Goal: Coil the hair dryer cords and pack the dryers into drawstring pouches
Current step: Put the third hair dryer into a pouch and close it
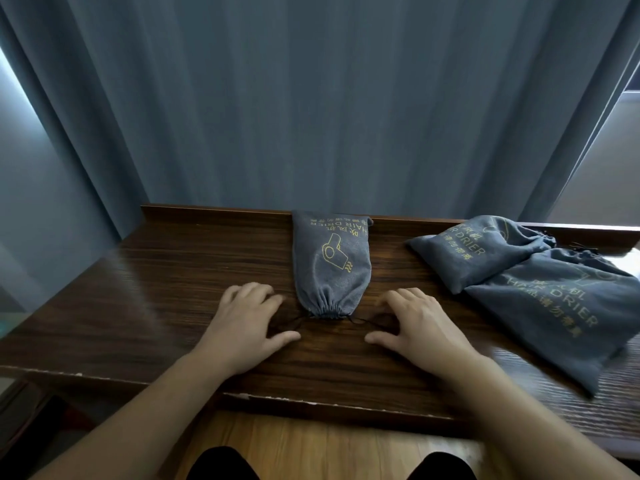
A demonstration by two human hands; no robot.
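Your left hand [247, 318] and right hand [412, 323] lie palm-down on the near part of the desk [156, 271], fingers loosely spread, gripping nothing; whether fingertips touch the drawstring [360, 320] can't be told. Between them sits the pouch [330, 263], mouth already gathered and pointing at you, bulging as if a dryer is inside. Probably the closing step: pinch each cord end, pull outward evenly, keep the pouch flat so the neck cinches square. Far right, two more pouches [519, 271] lie overlapped near the desk's back rail.
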